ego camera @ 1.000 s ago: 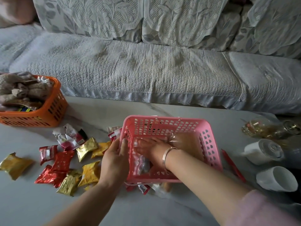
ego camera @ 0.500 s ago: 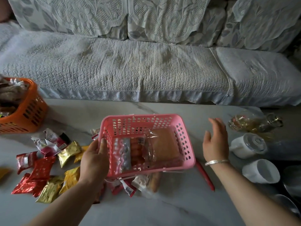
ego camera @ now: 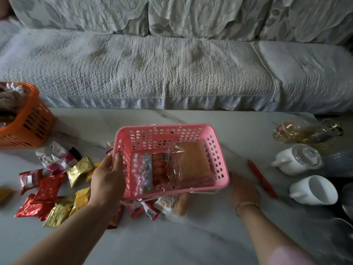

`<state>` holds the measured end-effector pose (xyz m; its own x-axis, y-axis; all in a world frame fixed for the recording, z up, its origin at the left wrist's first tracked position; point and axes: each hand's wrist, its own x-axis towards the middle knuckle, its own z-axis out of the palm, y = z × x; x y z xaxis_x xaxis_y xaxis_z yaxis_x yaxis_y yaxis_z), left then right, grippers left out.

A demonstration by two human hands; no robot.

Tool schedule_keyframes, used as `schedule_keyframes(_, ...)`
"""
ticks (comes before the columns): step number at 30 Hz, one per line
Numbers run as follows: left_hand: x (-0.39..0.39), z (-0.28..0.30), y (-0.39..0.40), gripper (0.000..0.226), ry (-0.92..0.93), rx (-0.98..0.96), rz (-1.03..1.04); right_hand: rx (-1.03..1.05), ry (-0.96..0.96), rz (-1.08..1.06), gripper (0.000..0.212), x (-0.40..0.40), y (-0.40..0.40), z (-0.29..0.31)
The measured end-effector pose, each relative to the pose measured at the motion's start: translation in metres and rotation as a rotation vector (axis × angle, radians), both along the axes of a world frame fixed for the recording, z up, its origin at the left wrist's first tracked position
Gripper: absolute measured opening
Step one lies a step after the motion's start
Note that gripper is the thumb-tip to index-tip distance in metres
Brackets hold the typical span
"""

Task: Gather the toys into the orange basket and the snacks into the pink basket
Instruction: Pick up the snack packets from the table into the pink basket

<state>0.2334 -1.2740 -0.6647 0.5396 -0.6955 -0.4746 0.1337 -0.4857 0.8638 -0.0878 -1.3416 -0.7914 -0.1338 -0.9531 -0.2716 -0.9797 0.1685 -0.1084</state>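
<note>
The pink basket [ego camera: 219, 150] is tilted above the marble table, and my left hand [ego camera: 108, 180] grips its left rim. Inside lie a clear sausage pack [ego camera: 158, 169] and an orange packet [ego camera: 193, 163]. My right hand [ego camera: 244, 190], blurred, is low beside the basket's right front corner, fingers spread and holding nothing. More snack packs [ego camera: 168, 205] lie under the basket's front edge. Red and gold snack packets [ego camera: 57, 188] are scattered to the left. The orange basket [ego camera: 32, 125], with plush toys in it, stands at the far left.
A red pen [ego camera: 262, 178] lies right of the basket. White cups [ego camera: 313, 190], a lidded white pot [ego camera: 298, 159] and a glass bottle [ego camera: 305, 131] crowd the table's right end. A sofa [ego camera: 172, 73] runs along the far side.
My right hand left the pink basket, swung right, then dropped toward the table near the basket's right front corner. My left hand keeps hold of the left rim. The view shifted right.
</note>
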Motion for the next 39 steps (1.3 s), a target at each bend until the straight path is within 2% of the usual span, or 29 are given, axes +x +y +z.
schedule_keyframes(3, 0.004, 0.001, 0.003, 0.022, -0.014, 0.0, 0.01, -0.126, -0.15, -0.155, 0.038, -0.006, -0.003, 0.014)
schedule_keyframes(7, 0.009, 0.005, 0.008, 0.016, 0.01, -0.007, 0.033, -0.267, -0.294, -0.241, 0.04, -0.001, -0.016, 0.057)
schedule_keyframes(8, 0.01, 0.006, 0.009, 0.016, 0.014, -0.008, 0.037, -0.375, -0.281, -0.208, 0.044, 0.004, -0.021, 0.07)
schedule_keyframes(10, 0.009, 0.01, 0.01, 0.014, 0.024, -0.014, 0.035, -0.661, -0.208, -0.036, 0.044, 0.023, -0.024, 0.103)
schedule_keyframes(11, 0.009, 0.011, 0.011, 0.015, 0.023, -0.016, 0.027, -0.784, -0.232, 0.067, 0.041, 0.037, -0.025, 0.121)
schedule_keyframes(13, 0.005, 0.014, 0.01, 0.015, 0.017, -0.022, 0.003, -0.915, -0.287, 0.357, 0.035, 0.069, -0.022, 0.15)
schedule_keyframes(15, -0.001, 0.016, 0.011, 0.02, 0.024, -0.028, -0.02, -0.906, -0.324, 0.667, 0.032, 0.102, -0.021, 0.162)
schedule_keyframes(17, -0.008, 0.016, 0.011, 0.021, 0.037, -0.027, -0.052, -0.836, -0.269, 0.913, 0.032, 0.126, -0.022, 0.157)
schedule_keyframes(19, -0.013, 0.016, 0.011, 0.02, 0.052, -0.028, -0.075, -0.755, -0.16, 1.027, 0.023, 0.141, -0.027, 0.138)
schedule_keyframes(22, -0.02, 0.013, 0.014, 0.021, 0.078, -0.026, -0.095, -0.649, -0.094, 1.069, 0.017, 0.15, -0.035, 0.119)
schedule_keyframes(25, -0.025, 0.011, 0.015, 0.021, 0.108, -0.021, -0.076, -0.604, -0.005, 1.056, 0.012, 0.152, -0.037, 0.112)
schedule_keyframes(28, -0.025, 0.01, 0.013, 0.02, 0.104, -0.013, -0.074, -0.597, -0.204, 0.947, 0.022, 0.142, -0.034, 0.112)
schedule_keyframes(29, -0.024, 0.01, 0.012, 0.02, 0.102, -0.013, -0.074, -0.646, -0.286, 0.874, 0.03, 0.137, -0.033, 0.118)
schedule_keyframes(31, -0.023, 0.009, 0.009, 0.019, 0.094, -0.014, -0.076, -0.822, -0.415, 0.653, 0.032, 0.114, -0.037, 0.131)
schedule_keyframes(34, -0.023, 0.007, 0.004, 0.021, 0.09, -0.027, -0.068, -0.944, -0.444, 0.299, 0.037, 0.063, -0.047, 0.129)
schedule_keyframes(36, -0.026, 0.005, -0.001, 0.022, 0.08, -0.025, -0.07, -0.88, -0.378, 0.151, 0.041, 0.027, -0.052, 0.108)
schedule_keyframes(39, -0.029, 0.003, -0.009, 0.02, 0.074, -0.019, -0.081, -0.601, -0.251, 0.035, 0.046, -0.019, -0.056, 0.061)
